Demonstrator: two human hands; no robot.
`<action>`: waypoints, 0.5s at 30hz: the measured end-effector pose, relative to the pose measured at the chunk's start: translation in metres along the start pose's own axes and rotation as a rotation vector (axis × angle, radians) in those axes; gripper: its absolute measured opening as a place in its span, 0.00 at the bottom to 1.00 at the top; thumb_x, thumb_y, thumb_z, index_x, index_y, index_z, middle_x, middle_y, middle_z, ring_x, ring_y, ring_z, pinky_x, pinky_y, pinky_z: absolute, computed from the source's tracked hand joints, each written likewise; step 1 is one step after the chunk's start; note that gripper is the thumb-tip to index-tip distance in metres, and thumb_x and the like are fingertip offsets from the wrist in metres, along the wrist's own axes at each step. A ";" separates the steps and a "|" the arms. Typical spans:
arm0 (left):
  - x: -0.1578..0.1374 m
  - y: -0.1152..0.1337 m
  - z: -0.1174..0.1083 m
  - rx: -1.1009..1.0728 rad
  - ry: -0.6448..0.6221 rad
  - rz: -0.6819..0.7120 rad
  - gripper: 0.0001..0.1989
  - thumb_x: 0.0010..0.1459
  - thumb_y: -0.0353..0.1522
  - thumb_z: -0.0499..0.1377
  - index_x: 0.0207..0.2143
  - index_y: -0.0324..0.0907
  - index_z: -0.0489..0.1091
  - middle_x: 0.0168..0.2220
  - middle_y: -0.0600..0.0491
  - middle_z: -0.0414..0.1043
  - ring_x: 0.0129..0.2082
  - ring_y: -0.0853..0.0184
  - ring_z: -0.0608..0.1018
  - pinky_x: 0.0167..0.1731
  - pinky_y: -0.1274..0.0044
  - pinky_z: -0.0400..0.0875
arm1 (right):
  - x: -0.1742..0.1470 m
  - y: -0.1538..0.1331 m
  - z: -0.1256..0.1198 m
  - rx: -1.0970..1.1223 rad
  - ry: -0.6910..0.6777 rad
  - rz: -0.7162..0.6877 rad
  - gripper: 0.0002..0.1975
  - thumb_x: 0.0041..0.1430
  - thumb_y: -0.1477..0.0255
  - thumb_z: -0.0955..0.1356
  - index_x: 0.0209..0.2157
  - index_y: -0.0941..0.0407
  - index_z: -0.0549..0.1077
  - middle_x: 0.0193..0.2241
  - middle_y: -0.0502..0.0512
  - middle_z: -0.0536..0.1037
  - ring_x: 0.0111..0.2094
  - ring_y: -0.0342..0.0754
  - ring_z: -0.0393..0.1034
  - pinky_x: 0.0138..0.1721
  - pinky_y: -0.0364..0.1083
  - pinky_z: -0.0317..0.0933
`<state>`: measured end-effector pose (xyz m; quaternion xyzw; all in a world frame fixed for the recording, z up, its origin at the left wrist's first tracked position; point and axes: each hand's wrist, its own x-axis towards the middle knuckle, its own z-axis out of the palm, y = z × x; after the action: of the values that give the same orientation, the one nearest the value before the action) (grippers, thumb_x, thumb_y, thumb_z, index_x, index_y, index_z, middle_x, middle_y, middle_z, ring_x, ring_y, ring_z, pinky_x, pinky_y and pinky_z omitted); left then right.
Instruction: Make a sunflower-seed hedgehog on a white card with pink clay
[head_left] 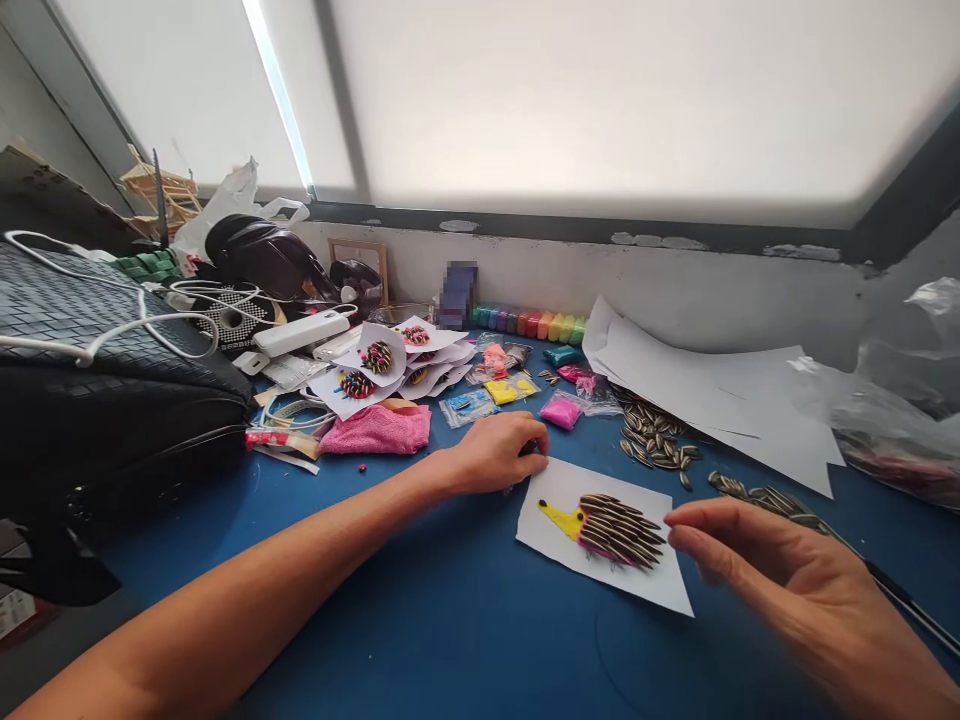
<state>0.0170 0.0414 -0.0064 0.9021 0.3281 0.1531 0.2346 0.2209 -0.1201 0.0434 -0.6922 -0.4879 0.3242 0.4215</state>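
A white paper sheet [536,535] lies on the blue table, bearing a hedgehog picture [619,530] with a yellow clay head, dark clay dots, and striped sunflower seeds as spines over pink clay. My left hand [499,452] rests at the sheet's upper left corner, fingers curled round a small dark thing, mostly hidden. At the sheet's right edge is my right hand [795,575], thumb and index fingertips brought together in a pinch. Whatever sits between those tips is too small to tell. Loose sunflower seeds [656,435] lie beyond the sheet.
Clay packets, among them a pink one [561,410] and a yellow one [511,389], lie behind my left hand. Finished hedgehog cards [352,408] are piled by a pink cloth [379,428]. Blank paper [712,390] leans at the back right. A black bag [127,400] stands left.
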 end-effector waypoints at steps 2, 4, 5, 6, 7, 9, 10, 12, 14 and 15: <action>0.000 -0.002 0.001 0.012 0.002 0.002 0.05 0.55 0.31 0.59 0.34 0.41 0.75 0.37 0.51 0.73 0.35 0.64 0.74 0.35 0.78 0.65 | -0.002 -0.004 0.002 -0.024 0.007 0.031 0.18 0.33 0.51 0.76 0.24 0.49 0.82 0.26 0.55 0.83 0.28 0.55 0.78 0.22 0.45 0.71; 0.000 -0.004 0.002 0.015 0.002 0.007 0.05 0.55 0.31 0.59 0.32 0.41 0.75 0.35 0.52 0.74 0.35 0.64 0.74 0.34 0.78 0.64 | -0.007 -0.005 0.004 -0.048 0.002 0.038 0.18 0.35 0.51 0.75 0.25 0.49 0.82 0.29 0.56 0.83 0.32 0.58 0.79 0.22 0.44 0.71; -0.001 -0.005 0.003 0.013 0.001 0.009 0.05 0.55 0.31 0.58 0.32 0.41 0.74 0.35 0.52 0.75 0.35 0.64 0.74 0.33 0.78 0.63 | -0.009 -0.003 0.005 -0.056 0.008 0.034 0.18 0.38 0.51 0.74 0.26 0.49 0.82 0.29 0.55 0.84 0.33 0.58 0.79 0.21 0.44 0.71; -0.001 -0.006 0.004 0.010 0.000 0.011 0.05 0.55 0.31 0.58 0.32 0.42 0.74 0.34 0.52 0.75 0.34 0.64 0.74 0.33 0.78 0.63 | -0.012 0.000 0.006 -0.056 0.018 0.029 0.17 0.41 0.51 0.74 0.28 0.48 0.82 0.29 0.55 0.84 0.35 0.59 0.79 0.20 0.44 0.70; -0.002 -0.006 0.004 0.006 0.001 0.012 0.05 0.55 0.31 0.58 0.31 0.42 0.74 0.34 0.52 0.75 0.34 0.64 0.74 0.32 0.78 0.63 | -0.014 0.005 0.007 -0.052 0.031 0.022 0.17 0.43 0.51 0.73 0.29 0.48 0.83 0.30 0.55 0.84 0.36 0.59 0.79 0.20 0.43 0.70; -0.003 -0.008 0.005 -0.005 0.001 0.013 0.05 0.55 0.31 0.58 0.31 0.42 0.75 0.32 0.53 0.75 0.32 0.65 0.73 0.31 0.78 0.62 | -0.017 0.015 0.007 -0.050 0.045 0.003 0.16 0.46 0.52 0.72 0.32 0.47 0.83 0.31 0.54 0.84 0.37 0.59 0.79 0.22 0.44 0.71; -0.004 -0.009 0.005 -0.013 0.002 0.014 0.05 0.55 0.31 0.58 0.31 0.42 0.75 0.31 0.53 0.75 0.31 0.65 0.73 0.31 0.78 0.62 | -0.018 0.020 0.007 -0.057 0.040 -0.012 0.16 0.46 0.52 0.73 0.32 0.47 0.83 0.31 0.54 0.84 0.36 0.59 0.79 0.22 0.44 0.71; -0.005 -0.008 0.004 -0.032 0.013 0.016 0.05 0.54 0.30 0.59 0.31 0.42 0.75 0.31 0.53 0.75 0.30 0.66 0.72 0.30 0.78 0.61 | -0.017 0.026 0.006 -0.073 0.029 -0.046 0.16 0.45 0.53 0.73 0.33 0.47 0.83 0.30 0.54 0.84 0.36 0.58 0.79 0.23 0.44 0.72; -0.007 -0.002 0.000 -0.044 0.055 0.013 0.06 0.53 0.29 0.59 0.33 0.40 0.76 0.31 0.52 0.74 0.31 0.67 0.72 0.31 0.78 0.62 | -0.016 0.026 0.005 -0.061 0.039 -0.062 0.16 0.44 0.53 0.74 0.32 0.47 0.83 0.29 0.54 0.84 0.33 0.57 0.79 0.24 0.44 0.73; -0.008 0.003 -0.003 -0.067 0.084 0.003 0.07 0.54 0.29 0.59 0.35 0.39 0.76 0.31 0.52 0.74 0.30 0.67 0.71 0.31 0.78 0.62 | -0.016 0.024 0.005 -0.047 0.052 -0.058 0.16 0.43 0.53 0.74 0.31 0.47 0.83 0.28 0.54 0.83 0.31 0.56 0.79 0.24 0.44 0.73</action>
<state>0.0111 0.0350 -0.0034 0.8870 0.3310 0.2022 0.2505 0.2213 -0.1377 0.0203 -0.6955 -0.5043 0.2824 0.4270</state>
